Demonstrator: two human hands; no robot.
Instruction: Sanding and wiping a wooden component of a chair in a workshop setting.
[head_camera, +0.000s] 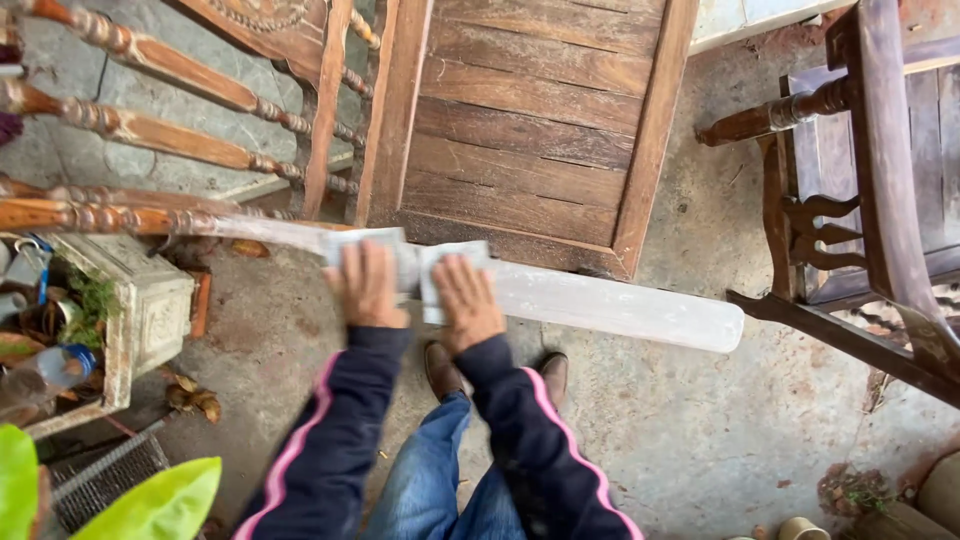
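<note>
Long turned wooden post (600, 300), whitish and dusty over its right part, lies crosswise at waist height over the grey concrete floor (700, 420), running from the ornate brown spindles (150, 135) at the left to its rounded end near the dark carved wooden chair (860, 200) on the right. Judging by colour, the stretch from the hands to the right end looks already rubbed pale, while the left end (90, 215) keeps its orange-brown finish, so roughly that part seems left to do. Behind it leans a slatted brown wooden panel (530, 130). Both hands press flat, fingers spread, on folded grey sheets of abrasive paper (420, 265) wrapped over the post: the left hand (368, 285) and the right hand (468, 300) sit side by side, nearly touching, gripping paper and post together.
</note>
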